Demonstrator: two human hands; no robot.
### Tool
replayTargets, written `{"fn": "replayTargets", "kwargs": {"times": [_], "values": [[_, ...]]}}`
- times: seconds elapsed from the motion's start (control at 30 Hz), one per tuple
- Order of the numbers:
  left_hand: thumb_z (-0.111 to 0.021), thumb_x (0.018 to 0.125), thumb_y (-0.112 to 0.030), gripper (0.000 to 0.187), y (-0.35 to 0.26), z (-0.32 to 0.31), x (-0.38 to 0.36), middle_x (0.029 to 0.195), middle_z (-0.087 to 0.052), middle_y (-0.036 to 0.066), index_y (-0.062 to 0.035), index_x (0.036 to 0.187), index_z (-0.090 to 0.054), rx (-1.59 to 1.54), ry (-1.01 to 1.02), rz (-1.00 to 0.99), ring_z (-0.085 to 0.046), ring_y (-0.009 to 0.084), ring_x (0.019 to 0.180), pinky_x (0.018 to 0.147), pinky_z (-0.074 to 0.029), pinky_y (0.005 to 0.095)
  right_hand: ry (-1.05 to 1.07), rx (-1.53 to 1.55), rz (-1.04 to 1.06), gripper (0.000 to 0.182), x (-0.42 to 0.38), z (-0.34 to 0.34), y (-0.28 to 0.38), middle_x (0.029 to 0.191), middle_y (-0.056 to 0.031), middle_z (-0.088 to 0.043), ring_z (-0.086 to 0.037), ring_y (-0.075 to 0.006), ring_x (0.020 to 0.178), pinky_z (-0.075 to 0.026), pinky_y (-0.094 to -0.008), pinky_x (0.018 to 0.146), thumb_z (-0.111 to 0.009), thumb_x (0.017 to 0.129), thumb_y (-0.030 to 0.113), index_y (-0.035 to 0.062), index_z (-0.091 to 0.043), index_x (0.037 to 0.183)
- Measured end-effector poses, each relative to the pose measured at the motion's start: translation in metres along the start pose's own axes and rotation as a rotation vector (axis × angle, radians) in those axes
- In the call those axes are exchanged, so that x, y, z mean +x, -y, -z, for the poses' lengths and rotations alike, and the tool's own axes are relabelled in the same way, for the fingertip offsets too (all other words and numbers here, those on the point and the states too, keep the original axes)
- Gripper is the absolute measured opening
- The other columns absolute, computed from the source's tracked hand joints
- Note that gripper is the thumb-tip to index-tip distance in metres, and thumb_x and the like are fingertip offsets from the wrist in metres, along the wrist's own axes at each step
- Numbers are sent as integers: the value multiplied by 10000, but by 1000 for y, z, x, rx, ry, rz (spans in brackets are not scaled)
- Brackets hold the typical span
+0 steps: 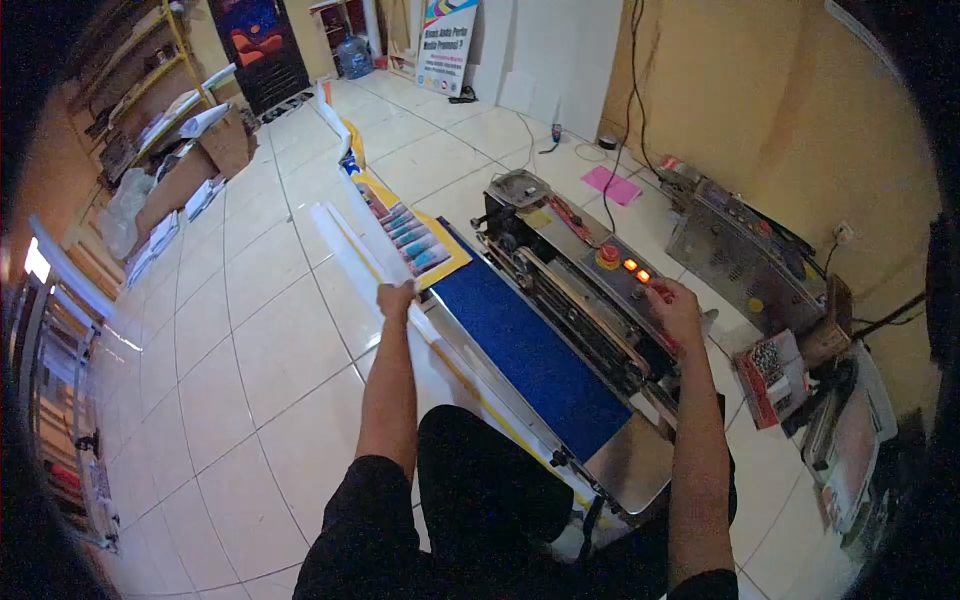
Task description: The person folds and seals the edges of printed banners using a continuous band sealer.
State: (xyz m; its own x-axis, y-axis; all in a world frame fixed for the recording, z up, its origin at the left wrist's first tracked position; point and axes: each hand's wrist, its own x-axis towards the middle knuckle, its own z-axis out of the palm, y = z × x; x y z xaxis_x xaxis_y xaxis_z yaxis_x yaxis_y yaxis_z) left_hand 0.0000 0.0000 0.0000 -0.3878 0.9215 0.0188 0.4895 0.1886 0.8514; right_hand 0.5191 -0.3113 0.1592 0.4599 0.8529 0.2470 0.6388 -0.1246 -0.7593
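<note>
A sealing machine with a blue conveyor belt stands on the floor in front of me. My left hand is closed on the near edge of a printed banner, beside the belt's far end. The banner has a yellow border and rows of pictures, and its long strip trails away across the floor. My right hand is at the machine's control panel, fingers bent together just beside two lit orange switches. What those fingertips grip is hidden. A red emergency button sits beyond the switches.
A second metal machine stands by the right wall, with a red-and-white box near it. Pink paper and cables lie on the tiles. A sign board leans at the back. Shelves and a cardboard box are at left.
</note>
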Motion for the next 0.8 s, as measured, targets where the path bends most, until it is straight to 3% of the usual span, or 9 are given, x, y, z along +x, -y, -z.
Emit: {"fn": "replayTargets", "kwargs": {"times": [0.03,0.13,0.27,0.37,0.43,0.57,0.63,0.73,0.8], "values": [[-747,660,-469,693,7,2,9,1079,-612,287,86,1042,-582,-4,-18,1,-594,414,1024,952,-454,428,-7,47,-24,272,3,-1,-5,868,-106,-688,-636,-192,773,-505,-323,752,-708,807,242,53,-693,1002],[-724,788,-233,515,81,98,-29,886,-628,164,110,1113,-520,-341,-121,21,-638,187,705,577,-512,303,16,19,-48,251,-9,4,11,839,-98,-680,-630,-179,771,-501,-311,737,-695,820,226,47,-691,997],[-701,844,-225,323,143,232,-109,674,-596,44,24,1025,-605,-204,82,206,-507,93,584,492,-394,267,-11,29,-47,252,-10,-2,20,830,-73,-659,-607,-158,758,-492,-298,726,-690,833,220,49,-682,1017],[-668,867,-240,305,218,284,-211,729,-599,37,26,1004,-611,-98,48,129,-526,110,622,563,-431,267,24,6,-33,265,-9,1,15,872,-65,-650,-597,-158,780,-486,-302,744,-683,844,232,58,-678,1044],[-649,861,-227,370,289,314,-288,905,-626,156,54,1080,-552,208,-6,35,-602,251,825,747,-483,366,11,45,-13,278,-4,-5,-4,913,-71,-646,-595,-158,805,-484,-299,755,-678,853,236,55,-670,1064],[-534,882,-276,493,250,345,-454,1187,-492,332,126,1159,-465,681,56,218,-430,468,1158,998,-321,520,21,-14,-61,279,-8,-3,16,928,-69,-646,-596,-153,812,-486,-296,766,-665,870,210,39,-656,1090],[-428,943,-317,552,296,336,-513,1365,-375,305,103,1297,-378,794,-247,42,-351,449,1271,1074,-244,538,68,44,-66,265,-11,0,20,946,-66,-648,-595,-149,815,-487,-293,770,-639,893,179,23,-641,1108],[-327,988,-337,552,280,339,-516,1429,-317,275,77,1353,-338,899,-101,-29,-304,432,1325,1094,-203,540,87,233,-199,252,-13,3,19,918,-30,-635,-579,-117,762,-484,-265,718,-620,911,173,31,-633,1119],[-256,1008,-356,557,265,336,-516,1450,-308,257,51,1381,-333,851,-112,138,-274,407,1358,1106,-172,536,84,272,-227,251,-9,10,23,869,-4,-620,-567,-87,711,-480,-232,661,-594,933,185,29,-622,1127]]}}
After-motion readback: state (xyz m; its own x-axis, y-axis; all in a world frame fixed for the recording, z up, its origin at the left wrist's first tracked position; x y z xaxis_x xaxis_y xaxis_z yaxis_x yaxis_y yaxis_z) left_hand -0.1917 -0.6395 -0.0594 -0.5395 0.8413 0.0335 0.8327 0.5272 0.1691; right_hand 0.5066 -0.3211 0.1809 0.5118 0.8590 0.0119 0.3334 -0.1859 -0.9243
